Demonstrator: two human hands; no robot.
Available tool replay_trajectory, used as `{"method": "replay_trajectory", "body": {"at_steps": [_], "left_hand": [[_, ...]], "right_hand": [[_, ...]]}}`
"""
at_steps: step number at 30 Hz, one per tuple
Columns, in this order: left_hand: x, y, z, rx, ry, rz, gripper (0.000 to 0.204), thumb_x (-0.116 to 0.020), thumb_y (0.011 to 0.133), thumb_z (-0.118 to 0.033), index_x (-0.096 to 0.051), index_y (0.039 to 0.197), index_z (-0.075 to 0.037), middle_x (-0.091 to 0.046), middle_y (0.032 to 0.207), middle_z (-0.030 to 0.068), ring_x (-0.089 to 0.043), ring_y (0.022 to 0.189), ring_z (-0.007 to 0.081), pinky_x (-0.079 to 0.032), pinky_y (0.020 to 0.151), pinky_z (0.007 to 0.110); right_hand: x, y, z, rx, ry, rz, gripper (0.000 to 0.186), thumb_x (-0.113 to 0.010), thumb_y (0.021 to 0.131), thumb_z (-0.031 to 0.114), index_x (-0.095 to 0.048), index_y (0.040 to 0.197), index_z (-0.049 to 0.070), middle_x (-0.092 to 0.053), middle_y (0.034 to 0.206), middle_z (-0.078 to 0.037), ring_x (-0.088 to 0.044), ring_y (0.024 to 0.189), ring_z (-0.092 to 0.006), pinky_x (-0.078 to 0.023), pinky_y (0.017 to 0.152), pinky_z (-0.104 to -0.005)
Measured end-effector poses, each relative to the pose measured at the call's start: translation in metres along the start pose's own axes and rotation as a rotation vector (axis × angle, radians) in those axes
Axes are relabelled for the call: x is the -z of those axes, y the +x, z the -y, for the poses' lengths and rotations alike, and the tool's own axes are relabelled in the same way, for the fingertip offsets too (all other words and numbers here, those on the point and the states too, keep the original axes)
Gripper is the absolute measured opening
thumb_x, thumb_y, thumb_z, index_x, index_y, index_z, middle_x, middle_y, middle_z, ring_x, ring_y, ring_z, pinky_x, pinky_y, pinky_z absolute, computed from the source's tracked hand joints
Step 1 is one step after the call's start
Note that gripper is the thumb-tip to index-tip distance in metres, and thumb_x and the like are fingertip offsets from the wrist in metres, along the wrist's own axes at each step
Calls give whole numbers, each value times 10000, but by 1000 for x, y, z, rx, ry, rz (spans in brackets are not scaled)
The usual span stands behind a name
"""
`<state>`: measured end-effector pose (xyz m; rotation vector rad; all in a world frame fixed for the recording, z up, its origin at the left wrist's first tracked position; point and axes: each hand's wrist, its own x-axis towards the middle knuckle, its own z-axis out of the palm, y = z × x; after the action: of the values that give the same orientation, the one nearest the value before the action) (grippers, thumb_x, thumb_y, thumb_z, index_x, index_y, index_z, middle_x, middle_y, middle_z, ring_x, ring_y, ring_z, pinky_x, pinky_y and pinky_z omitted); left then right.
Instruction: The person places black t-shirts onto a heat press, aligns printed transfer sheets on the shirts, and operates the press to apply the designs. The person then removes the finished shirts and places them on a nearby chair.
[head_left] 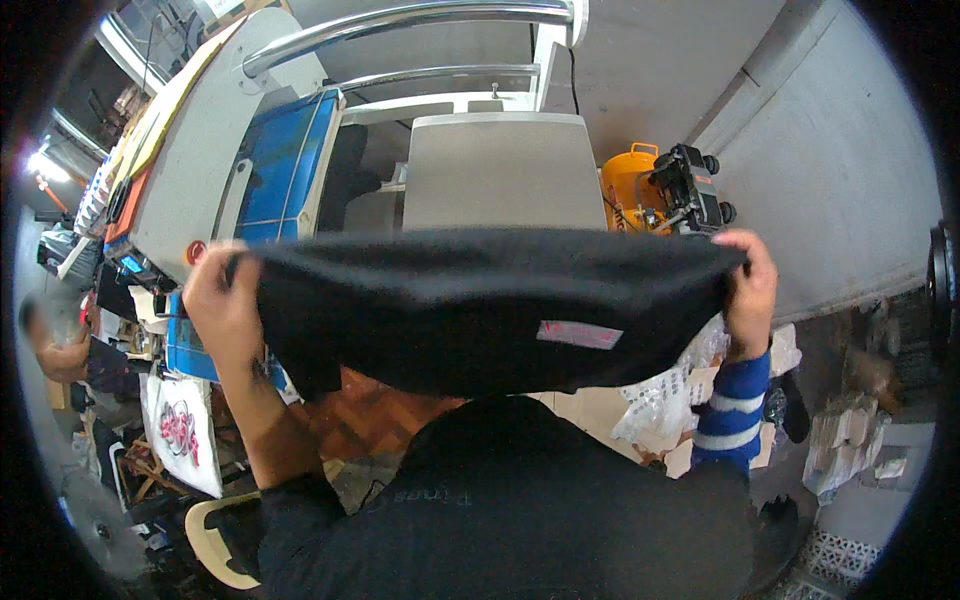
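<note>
A black cloth [450,310], which looks like a folded garment, is stretched level in front of my chest. A small whitish-pink label [580,334] lies on its right half. My left hand [222,290] pinches the cloth's upper left corner. The upper right corner is gripped between thumb and fingers of my right hand [752,285]. The cloth's lower middle sags between the two hands. Just beyond its top edge lies a flat grey platen [505,170], whose near edge the cloth hides.
A large grey machine [190,150] with a blue panel [285,160] stands at the left, a chrome bar [410,25] across its top. At right are a yellow tank [632,180] and a black wheeled device [690,188]. Plastic bags [655,405] and a stool [205,540] lie lower.
</note>
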<state>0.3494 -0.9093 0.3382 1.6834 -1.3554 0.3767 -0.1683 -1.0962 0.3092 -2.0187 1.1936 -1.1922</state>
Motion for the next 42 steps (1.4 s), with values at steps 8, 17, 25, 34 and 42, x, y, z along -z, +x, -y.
{"method": "replay_trajectory", "body": {"at_steps": [8,17,25,34,42], "left_hand": [[-193,162,101,242,176,337,327,-749,911,-331,-786,1019,-25,-758,1003,210,-751,955,343,-569,846,411],[-381,125,164,718,485,511,319,-634,996,-303,-744,1146,-44,-717,1257,201,-684,1185,397,-552,997,490],[-428,144,192,890,-178,260,271,-662,993,-195,-700,1183,-5,-713,1268,200,-689,1207,272,-535,1025,420],[-412,13,117,-111,108,661,461,-659,990,-219,-567,1422,-88,-515,1537,168,-388,1485,410,-211,1228,648],[-263,-70,67,82,31,442,319,-676,934,-79,-667,1247,-19,-620,1391,217,-533,1349,442,-363,1175,566]], "right_hand": [[-78,226,-93,-84,-522,146,301,-699,935,274,-737,1091,19,-751,1015,-188,-712,939,-374,-545,835,-430],[-204,285,-297,-66,-1293,590,325,-511,990,180,-779,1096,29,-754,1129,-196,-725,1043,-385,-572,942,-500],[-249,308,-296,-514,99,-90,256,-631,955,206,-727,1126,42,-756,1094,-169,-723,1006,-344,-579,921,-457],[-306,185,-182,726,-523,612,288,-619,946,100,-636,1230,57,-711,1133,-192,-673,1118,-348,-539,973,-472],[-306,193,-176,620,-688,642,254,-593,966,90,-608,1217,56,-724,1052,-188,-719,1017,-351,-599,863,-464]]}}
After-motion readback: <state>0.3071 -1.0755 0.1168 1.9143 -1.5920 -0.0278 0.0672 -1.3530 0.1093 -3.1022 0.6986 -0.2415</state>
